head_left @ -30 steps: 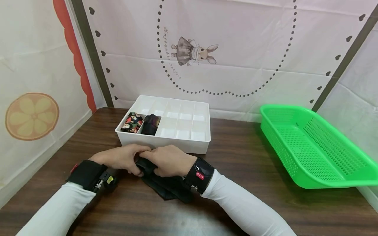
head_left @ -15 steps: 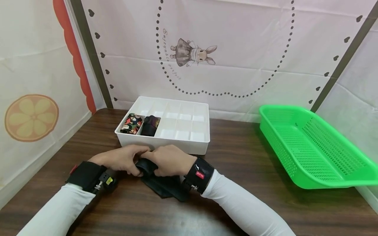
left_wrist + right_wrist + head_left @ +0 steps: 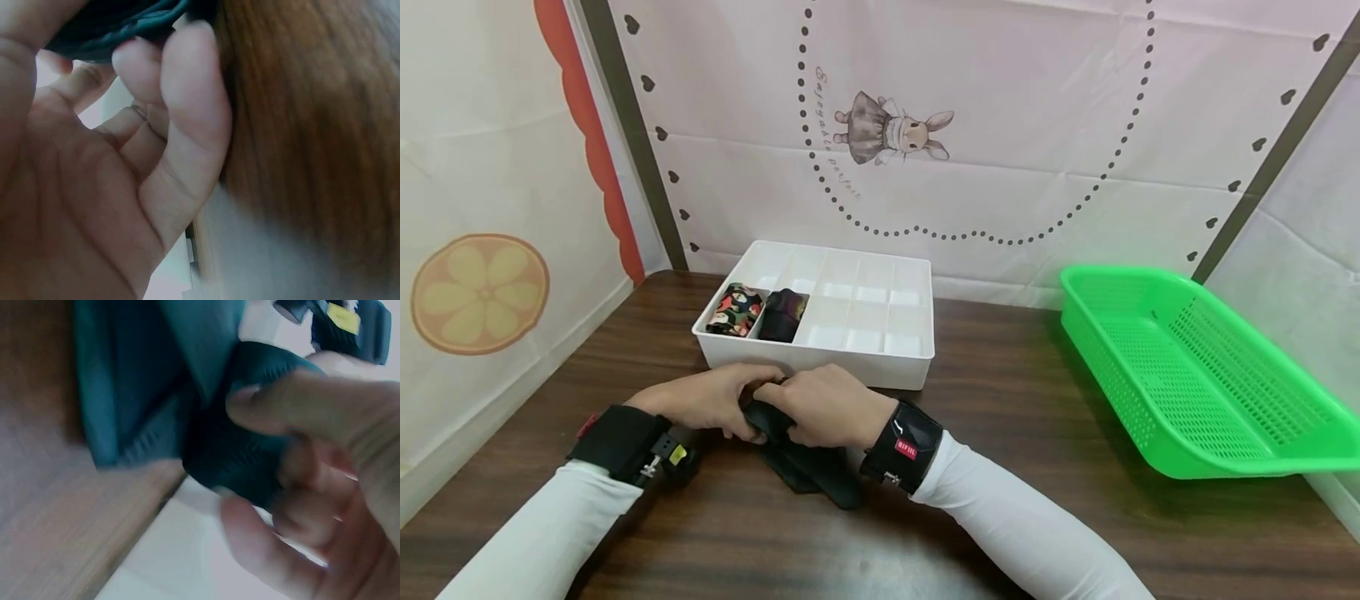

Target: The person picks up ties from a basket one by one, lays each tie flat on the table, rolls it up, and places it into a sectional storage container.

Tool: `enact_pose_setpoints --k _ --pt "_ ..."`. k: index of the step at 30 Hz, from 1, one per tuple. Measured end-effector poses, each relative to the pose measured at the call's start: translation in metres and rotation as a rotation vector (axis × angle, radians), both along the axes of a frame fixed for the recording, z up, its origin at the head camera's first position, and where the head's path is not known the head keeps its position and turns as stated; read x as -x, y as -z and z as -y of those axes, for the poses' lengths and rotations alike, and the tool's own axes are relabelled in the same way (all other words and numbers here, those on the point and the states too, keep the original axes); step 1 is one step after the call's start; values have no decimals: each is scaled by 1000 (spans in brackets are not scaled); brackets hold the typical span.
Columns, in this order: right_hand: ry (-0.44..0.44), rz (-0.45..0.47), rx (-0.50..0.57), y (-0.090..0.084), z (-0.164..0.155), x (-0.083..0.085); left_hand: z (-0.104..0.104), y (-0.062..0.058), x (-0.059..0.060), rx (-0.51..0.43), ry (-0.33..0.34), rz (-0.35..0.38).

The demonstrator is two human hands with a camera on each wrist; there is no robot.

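Note:
Just in front of the white box, both hands work on a dark strip of cloth (image 3: 820, 473), rolled at one end with its loose tail lying on the table. My left hand (image 3: 711, 402) holds the roll from the left with curled fingers; the left wrist view shows the stacked layers of the cloth roll (image 3: 119, 31) at the fingertips. From the right, my right hand (image 3: 831, 407) grips the same roll. In the right wrist view, the thumb (image 3: 269, 409) presses on the roll, with flat folded layers running away from it.
The white divided box (image 3: 865, 367) stands behind the hands. Two compartments hold a colourful printed cloth roll (image 3: 736, 310) and a dark cloth roll with a purple patch (image 3: 782, 317). A green perforated basket (image 3: 1180, 367) is at the right. Printed sheets surround the brown table (image 3: 985, 400).
The loose tail of the dark cloth has shortened and drawn in toward the hands as the roll takes it up. Both hands stay in nearly the same place.

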State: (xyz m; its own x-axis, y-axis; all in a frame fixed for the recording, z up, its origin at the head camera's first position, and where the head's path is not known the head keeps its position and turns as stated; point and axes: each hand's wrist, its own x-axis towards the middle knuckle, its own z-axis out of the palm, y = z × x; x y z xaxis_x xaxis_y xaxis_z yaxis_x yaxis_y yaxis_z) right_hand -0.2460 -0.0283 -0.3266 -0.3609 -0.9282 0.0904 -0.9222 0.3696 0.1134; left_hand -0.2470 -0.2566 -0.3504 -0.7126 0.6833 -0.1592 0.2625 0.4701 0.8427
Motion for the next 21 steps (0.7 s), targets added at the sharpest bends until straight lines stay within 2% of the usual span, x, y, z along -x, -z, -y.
enact_pose_setpoints --k 4,6,12,14,17,21 --pt "3 -62 31 3 2 -3 0 0 0 -1 -6 -2" --pt "-1 -63 29 3 3 -4 0 0 -1 2 -7 7" --pt "8 76 0 -4 -1 -3 3 1 -2 -7 20 -20" --pt "20 84 -12 -6 -1 -4 3 1 -1 -5 37 -32" --pt "32 10 -4 -5 1 -7 4 1 0 -10 47 -28" --pt "51 -145 40 3 4 -13 5 1 2 -47 45 53"
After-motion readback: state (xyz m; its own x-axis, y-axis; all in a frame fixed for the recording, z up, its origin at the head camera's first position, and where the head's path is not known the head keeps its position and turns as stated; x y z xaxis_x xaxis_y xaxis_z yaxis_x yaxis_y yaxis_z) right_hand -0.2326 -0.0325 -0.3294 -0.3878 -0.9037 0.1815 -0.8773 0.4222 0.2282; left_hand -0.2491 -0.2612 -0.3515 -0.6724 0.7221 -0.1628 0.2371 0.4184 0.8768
